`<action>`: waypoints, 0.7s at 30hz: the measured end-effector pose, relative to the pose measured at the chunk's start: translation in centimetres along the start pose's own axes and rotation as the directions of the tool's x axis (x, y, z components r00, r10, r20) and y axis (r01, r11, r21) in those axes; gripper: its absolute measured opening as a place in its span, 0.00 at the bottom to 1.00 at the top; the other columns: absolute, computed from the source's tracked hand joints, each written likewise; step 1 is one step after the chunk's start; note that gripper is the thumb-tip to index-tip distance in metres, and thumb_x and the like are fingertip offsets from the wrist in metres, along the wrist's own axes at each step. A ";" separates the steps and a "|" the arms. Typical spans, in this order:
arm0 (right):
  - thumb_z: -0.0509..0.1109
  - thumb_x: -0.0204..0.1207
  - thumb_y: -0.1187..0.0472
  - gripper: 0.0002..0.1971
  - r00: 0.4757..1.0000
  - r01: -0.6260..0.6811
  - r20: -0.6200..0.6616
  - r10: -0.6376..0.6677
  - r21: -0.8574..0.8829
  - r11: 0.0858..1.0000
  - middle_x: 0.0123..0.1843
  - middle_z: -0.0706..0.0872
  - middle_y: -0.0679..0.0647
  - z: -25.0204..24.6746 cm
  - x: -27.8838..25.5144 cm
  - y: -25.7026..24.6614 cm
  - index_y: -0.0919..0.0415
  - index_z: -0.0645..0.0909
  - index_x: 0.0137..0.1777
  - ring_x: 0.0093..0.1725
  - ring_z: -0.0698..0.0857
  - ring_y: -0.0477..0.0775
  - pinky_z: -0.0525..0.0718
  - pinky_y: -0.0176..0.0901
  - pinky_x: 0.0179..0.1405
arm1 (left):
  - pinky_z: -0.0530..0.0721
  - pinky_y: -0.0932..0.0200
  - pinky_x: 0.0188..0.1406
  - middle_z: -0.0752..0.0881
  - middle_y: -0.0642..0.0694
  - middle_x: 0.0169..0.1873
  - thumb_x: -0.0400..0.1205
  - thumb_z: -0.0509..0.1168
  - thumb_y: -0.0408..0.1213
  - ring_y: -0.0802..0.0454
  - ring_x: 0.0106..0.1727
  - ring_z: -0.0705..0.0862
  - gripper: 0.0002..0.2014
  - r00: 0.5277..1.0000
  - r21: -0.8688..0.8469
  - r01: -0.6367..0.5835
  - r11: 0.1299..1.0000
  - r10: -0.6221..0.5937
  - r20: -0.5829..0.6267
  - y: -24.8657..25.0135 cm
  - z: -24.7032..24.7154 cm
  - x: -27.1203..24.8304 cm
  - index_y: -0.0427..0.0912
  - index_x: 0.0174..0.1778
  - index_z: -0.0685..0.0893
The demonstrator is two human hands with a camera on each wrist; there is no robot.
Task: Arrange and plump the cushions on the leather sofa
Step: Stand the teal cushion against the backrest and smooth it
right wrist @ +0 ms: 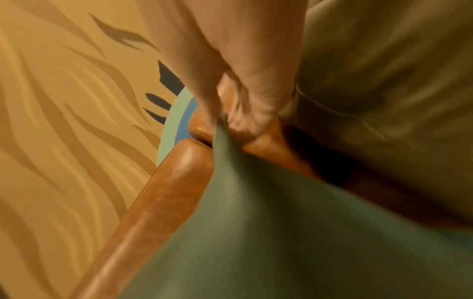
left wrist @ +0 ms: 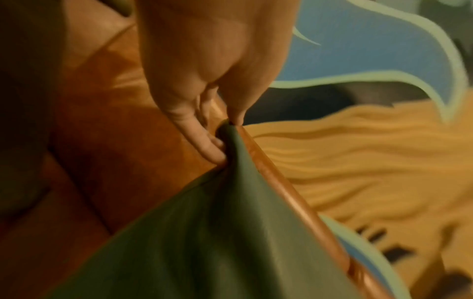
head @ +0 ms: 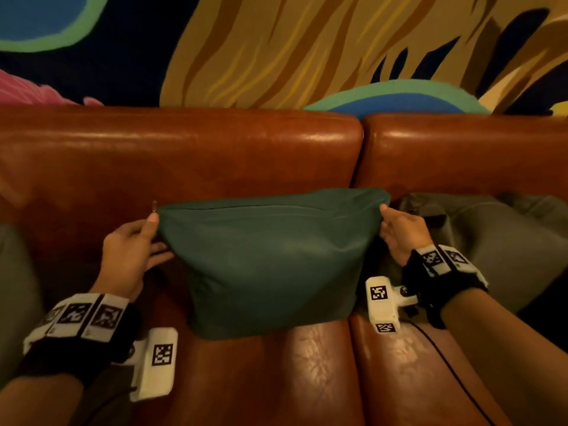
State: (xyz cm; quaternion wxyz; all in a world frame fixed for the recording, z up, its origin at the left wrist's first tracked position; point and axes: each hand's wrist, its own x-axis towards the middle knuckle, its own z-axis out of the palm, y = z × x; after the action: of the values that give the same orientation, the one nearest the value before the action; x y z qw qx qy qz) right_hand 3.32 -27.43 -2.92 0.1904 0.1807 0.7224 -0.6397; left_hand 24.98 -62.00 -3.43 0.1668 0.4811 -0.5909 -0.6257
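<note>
- The green cushion point(head: 270, 259) is stood upright on the sofa seat point(head: 307, 373), near the middle seam, with its back face leaned against the sofa backrest point(head: 184, 161).
- The cushion's long axis is run left to right, parallel to the backrest; a zip line is seen just under its top edge.
- The left hand point(head: 132, 256) is placed at the upper left corner of the cushion. In the left wrist view, that corner is pinched between thumb and fingers point(left wrist: 204, 145).
- The right hand point(head: 399, 235) is placed at the upper right corner; the fabric there is gathered in curled fingers point(right wrist: 240, 121), as the right wrist view confirms.
- The cushion is thus held between the two hands, each equally near its own corner, with the body of the cushion hung below the fingers and bulged at the base.
- A grey cushion point(head: 491, 241) is laid slumped on the seat just beside the right hand, towards the right end of the sofa.
- Judgement: the step in hand is plumping; the filling appears settled low, so a lift and shake by both corners is called for.
</note>
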 end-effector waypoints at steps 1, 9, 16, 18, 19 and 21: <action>0.66 0.84 0.66 0.09 1.000 0.000 0.025 0.000 0.002 1.000 0.47 0.89 0.59 -0.3 -0.3 0.0 0.71 0.83 0.57 0.38 0.91 0.48 0.90 0.39 0.43 | 0.91 0.60 0.32 0.85 0.41 0.44 0.86 0.63 0.43 0.47 0.43 0.85 0.15 1.000 0.054 -0.030 0.998 0.030 0.009 0.0 -0.1 -0.2 0.35 0.63 0.79; 0.73 0.80 0.61 0.09 0.992 0.121 -0.045 -0.120 0.013 0.993 0.39 0.91 0.59 -1.1 0.5 -0.3 0.69 0.84 0.44 0.38 0.87 0.57 0.87 0.42 0.39 | 0.91 0.54 0.31 0.80 0.42 0.32 0.82 0.69 0.47 0.56 0.25 0.84 0.13 0.952 0.107 -0.153 0.982 0.176 -0.250 -0.2 -2.4 1.2 0.42 0.40 0.79; 0.64 0.85 0.51 0.19 0.998 -0.015 -0.058 0.014 -0.019 1.000 0.61 0.85 0.58 0.9 1.2 1.8 0.64 0.81 0.68 0.57 0.85 0.56 0.82 0.46 0.56 | 0.82 0.44 0.56 0.82 0.44 0.62 0.82 0.61 0.63 0.43 0.63 0.81 0.31 0.997 0.056 0.059 0.997 -0.062 0.051 -1.4 1.6 0.4 0.40 0.70 0.79; 0.67 0.84 0.54 0.10 0.993 0.027 -0.114 -0.033 -0.047 0.999 0.50 0.86 0.58 0.7 0.4 1.3 0.60 0.85 0.51 0.44 0.85 0.52 0.81 0.45 0.43 | 0.82 0.39 0.64 0.87 0.45 0.56 0.77 0.65 0.62 0.42 0.60 0.85 0.20 0.999 0.125 -0.046 0.991 0.045 0.014 -1.7 2.0 0.2 0.49 0.52 0.87; 0.70 0.82 0.55 0.09 0.989 0.064 -0.132 -0.071 -0.060 0.996 0.43 0.87 0.56 0.2 0.5 1.1 0.59 0.84 0.42 0.38 0.84 0.50 0.82 0.43 0.39 | 0.82 0.36 0.64 0.89 0.46 0.51 0.74 0.67 0.62 0.41 0.58 0.87 0.17 0.996 0.147 -0.067 0.987 0.074 -0.041 -1.9 1.8 0.6 0.52 0.42 0.87; 0.74 0.78 0.59 0.07 0.987 0.121 -0.109 -0.120 -0.001 0.993 0.34 0.91 0.50 -0.5 0.4 0.5 0.58 0.86 0.39 0.33 0.89 0.46 0.87 0.39 0.33 | 0.83 0.35 0.63 0.90 0.45 0.49 0.70 0.68 0.62 0.40 0.56 0.88 0.16 0.991 0.087 -0.059 0.994 0.069 -0.117 -2.4 1.4 0.7 0.54 0.35 0.89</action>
State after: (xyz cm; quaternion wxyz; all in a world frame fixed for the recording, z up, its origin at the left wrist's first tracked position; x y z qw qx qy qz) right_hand 3.24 -26.83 -3.51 0.1111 0.1719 0.7396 -0.6412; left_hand 24.35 -61.18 -6.10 0.2015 0.5051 -0.6205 -0.5651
